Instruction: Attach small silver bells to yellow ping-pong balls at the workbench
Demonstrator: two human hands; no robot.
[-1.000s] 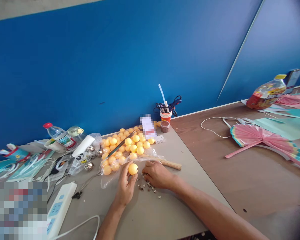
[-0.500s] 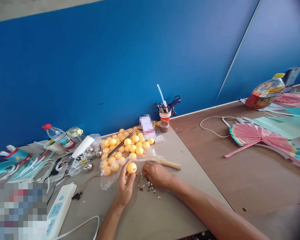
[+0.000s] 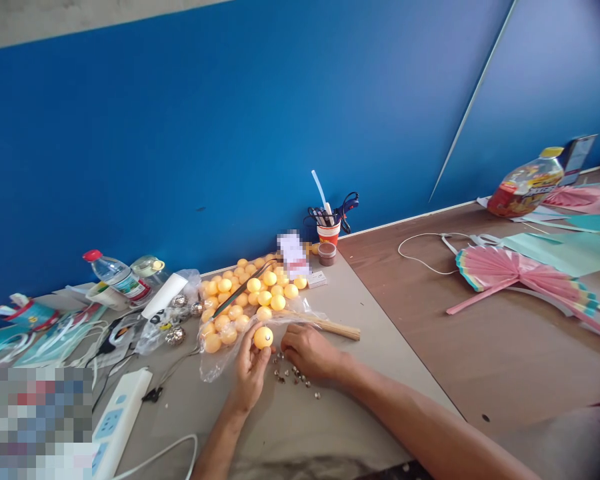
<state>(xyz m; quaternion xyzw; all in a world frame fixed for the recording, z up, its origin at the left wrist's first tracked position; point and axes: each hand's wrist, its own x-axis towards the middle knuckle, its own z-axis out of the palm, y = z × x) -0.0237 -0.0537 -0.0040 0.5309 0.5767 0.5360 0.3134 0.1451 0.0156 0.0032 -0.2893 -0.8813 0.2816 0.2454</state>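
My left hand (image 3: 250, 373) is closed round an orange ping-pong ball (image 3: 263, 337), which has a small dark-and-white spot on its right side. Just to the right, my right hand (image 3: 310, 352) rests low over the table with its fingers bent together and turned down. Whatever is between those fingertips is hidden. Below and beside it lie several small shiny pieces (image 3: 296, 375), too small to name for certain. Behind both hands, a clear plastic bag (image 3: 213, 367) spreads under many more orange balls (image 3: 237, 300). A bundle of thin wooden sticks (image 3: 340, 329) lies past my right hand.
A white power strip (image 3: 123, 420) lies at the near left. Behind it are cables, a red-capped bottle (image 3: 115, 273) and silvery balls (image 3: 175, 335). A paper cup (image 3: 329, 233) of tools stands against the blue partition (image 3: 230, 133). Pink paper fans (image 3: 510, 267) and a yellow-capped bottle (image 3: 525, 183) are right.
My right hand has shifted slightly left, nearer the ball. My left hand keeps its hold on the ball. The whole view has moved a little.
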